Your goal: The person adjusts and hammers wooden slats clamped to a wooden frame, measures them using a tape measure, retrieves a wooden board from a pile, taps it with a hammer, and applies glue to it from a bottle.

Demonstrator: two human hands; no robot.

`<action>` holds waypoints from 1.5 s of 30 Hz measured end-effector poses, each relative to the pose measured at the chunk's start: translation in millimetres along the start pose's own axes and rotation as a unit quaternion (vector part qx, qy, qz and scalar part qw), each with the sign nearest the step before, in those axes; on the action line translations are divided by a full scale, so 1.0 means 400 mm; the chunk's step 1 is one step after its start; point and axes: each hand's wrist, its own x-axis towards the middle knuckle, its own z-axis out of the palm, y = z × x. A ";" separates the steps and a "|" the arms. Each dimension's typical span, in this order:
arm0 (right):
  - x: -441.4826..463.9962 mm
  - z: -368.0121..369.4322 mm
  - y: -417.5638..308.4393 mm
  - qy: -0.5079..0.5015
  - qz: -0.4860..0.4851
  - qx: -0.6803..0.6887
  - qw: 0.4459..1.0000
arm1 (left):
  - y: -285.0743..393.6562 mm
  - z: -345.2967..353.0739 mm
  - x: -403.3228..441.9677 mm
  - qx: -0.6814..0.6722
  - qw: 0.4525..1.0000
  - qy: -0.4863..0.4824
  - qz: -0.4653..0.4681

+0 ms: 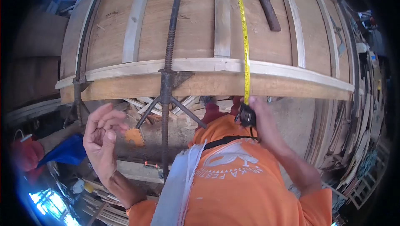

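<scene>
My right hand point(260, 115) is wrapped round a black tape measure point(246, 117) just below the near edge of the wooden frame. From it the yellow blade point(245, 38) runs out across the plywood panel, crossing the pale front rail point(208, 64). My left hand point(102, 132) hangs in the air to the left, fingers loosely curled and apart, holding nothing. Between my hands, a metal screw clamp point(166, 86) grips the frame's edge, its spread handle arms pointing downward. A second clamp point(78, 86) stands further left.
A hammer-like wooden handle point(266, 7) lies on the panel right of the blade. Pale slats point(138, 17) cross the panel. Below the left hand are an orange toothed piece point(134, 137) and stacked boards. Long timber strips point(327, 130) stand at right.
</scene>
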 end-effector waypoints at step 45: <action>-0.011 -0.011 0.088 0.070 -0.091 -0.131 0.985 | -0.017 0.355 0.213 0.253 0.941 -0.209 0.077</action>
